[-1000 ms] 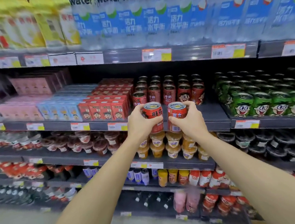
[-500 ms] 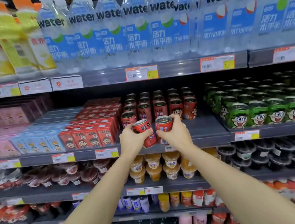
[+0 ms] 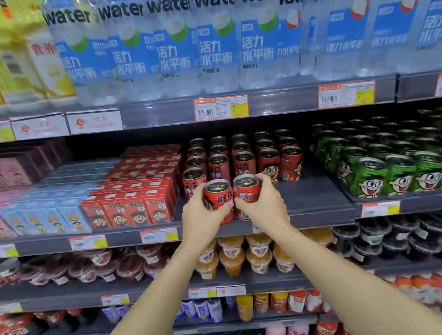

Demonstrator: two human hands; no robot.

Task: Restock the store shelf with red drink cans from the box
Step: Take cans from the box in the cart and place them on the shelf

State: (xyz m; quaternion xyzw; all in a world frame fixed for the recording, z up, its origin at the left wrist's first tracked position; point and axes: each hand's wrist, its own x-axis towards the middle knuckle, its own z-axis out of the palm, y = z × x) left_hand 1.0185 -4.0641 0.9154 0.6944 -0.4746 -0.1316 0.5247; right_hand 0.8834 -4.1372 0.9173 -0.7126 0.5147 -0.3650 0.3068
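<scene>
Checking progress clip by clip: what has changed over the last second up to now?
Both hands carried their cans forward and down to the front edge of the shelf: the left hand holds one red can, the right hand the other red can, now just in front of the stocked red cans. Neither has been let go. The stocked rows are unchanged.
</scene>
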